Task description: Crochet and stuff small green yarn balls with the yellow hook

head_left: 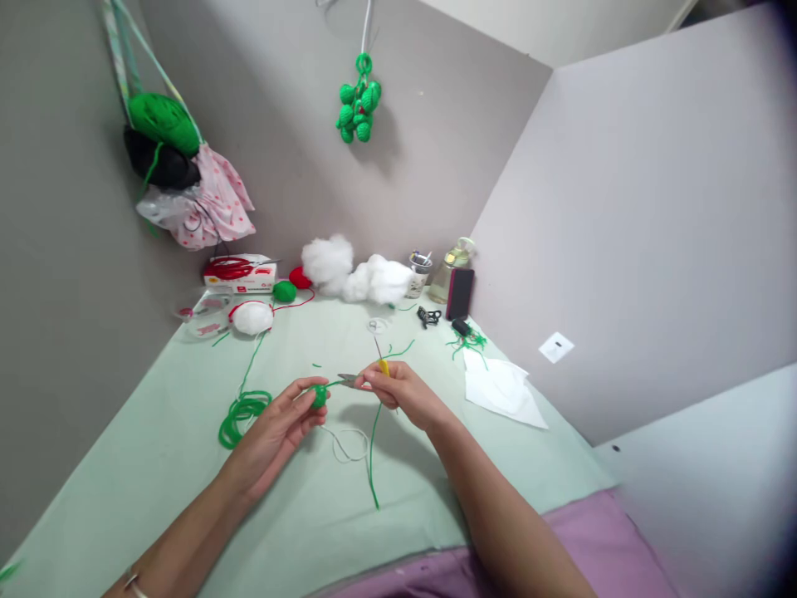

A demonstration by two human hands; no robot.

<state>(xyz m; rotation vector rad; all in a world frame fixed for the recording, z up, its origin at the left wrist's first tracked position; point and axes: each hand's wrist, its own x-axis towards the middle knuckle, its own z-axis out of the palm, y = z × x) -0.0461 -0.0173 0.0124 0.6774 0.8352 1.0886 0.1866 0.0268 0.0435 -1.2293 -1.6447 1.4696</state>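
Note:
My left hand pinches a small green crocheted ball between thumb and fingers. A short green yarn tail runs from the ball to the right. At that tail are the pointed metal blades of small scissors, which my right hand grips; their handles are hidden by the fingers. A thin tool with a yellow grip, which looks like a crochet hook, also sticks up from my right hand. Below the hands, a white yarn strand and a green yarn strand lie on the table.
Coiled green cord lies left of my hands. Along the back stand a box, yarn balls, white stuffing, a pen cup, a bottle and a phone. White sheets lie at right. Green crocheted figures hang above.

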